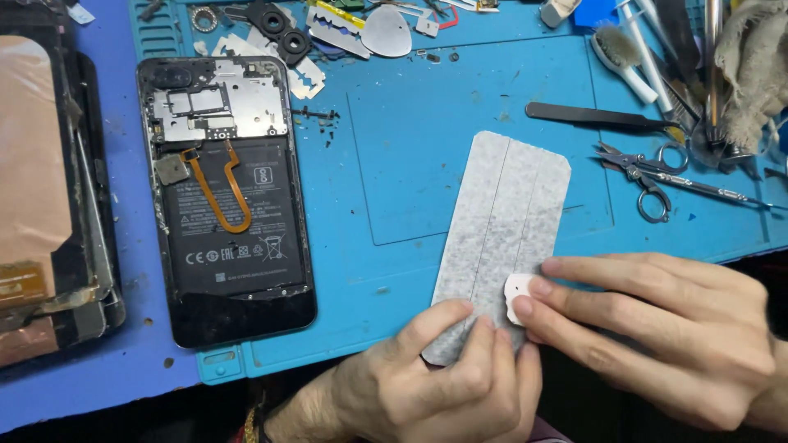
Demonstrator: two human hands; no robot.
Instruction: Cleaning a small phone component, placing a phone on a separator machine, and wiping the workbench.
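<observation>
Both my hands meet at the near edge of the blue mat (427, 98): left hand (435, 381) pinches the grey sheet (501, 221) flat, right hand (657, 328) pinches a small white tab (517, 297). Thin, light, floppy, I judge; best gripped at edges.

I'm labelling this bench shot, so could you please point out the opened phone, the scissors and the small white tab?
opened phone (226, 246), head view, on its black battery.
scissors (648, 176), head view, near the pivot.
small white tab (519, 297), head view, its middle.

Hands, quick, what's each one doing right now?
Left hand: fingers closed on the near end of the grey sheet.
Right hand: fingers pinching a small white tab at the sheet's edge.
</observation>
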